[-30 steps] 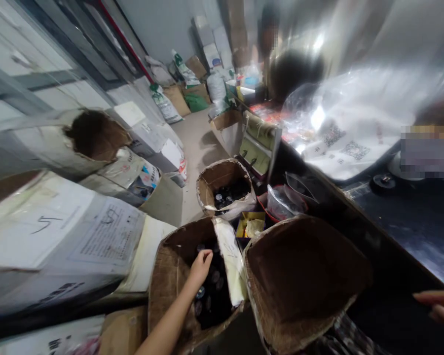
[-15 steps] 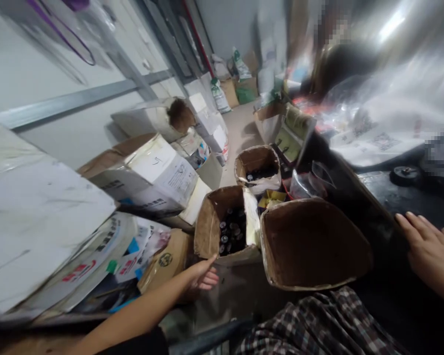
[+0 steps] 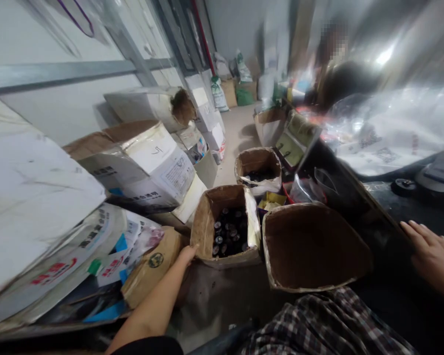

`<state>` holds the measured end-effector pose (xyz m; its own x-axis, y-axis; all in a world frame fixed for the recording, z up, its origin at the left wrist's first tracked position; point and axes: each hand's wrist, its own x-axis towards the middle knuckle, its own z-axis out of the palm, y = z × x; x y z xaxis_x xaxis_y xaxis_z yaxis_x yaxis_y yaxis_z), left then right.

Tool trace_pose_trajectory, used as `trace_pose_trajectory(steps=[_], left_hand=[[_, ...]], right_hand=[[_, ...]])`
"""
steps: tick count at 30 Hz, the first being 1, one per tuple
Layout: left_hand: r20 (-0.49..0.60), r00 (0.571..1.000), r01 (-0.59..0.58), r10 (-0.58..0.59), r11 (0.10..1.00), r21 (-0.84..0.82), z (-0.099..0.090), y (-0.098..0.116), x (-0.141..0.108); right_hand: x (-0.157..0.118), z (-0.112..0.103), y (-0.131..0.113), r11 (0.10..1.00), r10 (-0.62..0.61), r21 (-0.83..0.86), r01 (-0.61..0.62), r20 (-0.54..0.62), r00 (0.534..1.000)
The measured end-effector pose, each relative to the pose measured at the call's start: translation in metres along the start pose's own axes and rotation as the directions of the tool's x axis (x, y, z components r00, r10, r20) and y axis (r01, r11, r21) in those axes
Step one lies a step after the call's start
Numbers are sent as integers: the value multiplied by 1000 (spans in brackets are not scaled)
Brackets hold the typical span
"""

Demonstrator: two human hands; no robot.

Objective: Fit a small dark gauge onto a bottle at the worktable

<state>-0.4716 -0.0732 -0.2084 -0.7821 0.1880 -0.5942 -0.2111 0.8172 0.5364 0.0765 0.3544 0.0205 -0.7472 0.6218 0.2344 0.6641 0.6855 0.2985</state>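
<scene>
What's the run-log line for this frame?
left hand: at corner of bottle box | right hand: flat on dark table | empty box: between

Left arm reaches toward 1 o'clock, left hand (image 3: 187,256) fingers curled. Right hand (image 3: 431,251) at 3 o'clock, flat, fingers spread.

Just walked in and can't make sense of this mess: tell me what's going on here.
A person sits among stacked cartons. Their left hand is at the near corner of an open cardboard box filled with small dark bottles. Their right hand lies flat on a dark table. An empty brown box stands between them.
</scene>
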Motion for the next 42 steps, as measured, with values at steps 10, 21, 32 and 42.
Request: trace_pose_trajectory(steps=[10, 21, 32, 42], left_hand=[[-20, 1000, 5, 0, 960, 281, -21, -36, 1], [-210, 968, -42, 141, 909, 415, -81, -79, -54], [71, 618, -739, 783, 547, 393, 59, 220, 68], [256, 708, -695, 658, 586, 417, 159, 337, 185]], right_hand=[[2, -21, -12, 1000, 10, -20, -9, 60, 998], [-2, -6, -5, 1000, 1, -16, -1, 5, 1000], [-1, 8, 2, 978, -132, -176, 114, -91, 987], [13, -10, -21, 981, -84, -174, 83, 1, 996]])
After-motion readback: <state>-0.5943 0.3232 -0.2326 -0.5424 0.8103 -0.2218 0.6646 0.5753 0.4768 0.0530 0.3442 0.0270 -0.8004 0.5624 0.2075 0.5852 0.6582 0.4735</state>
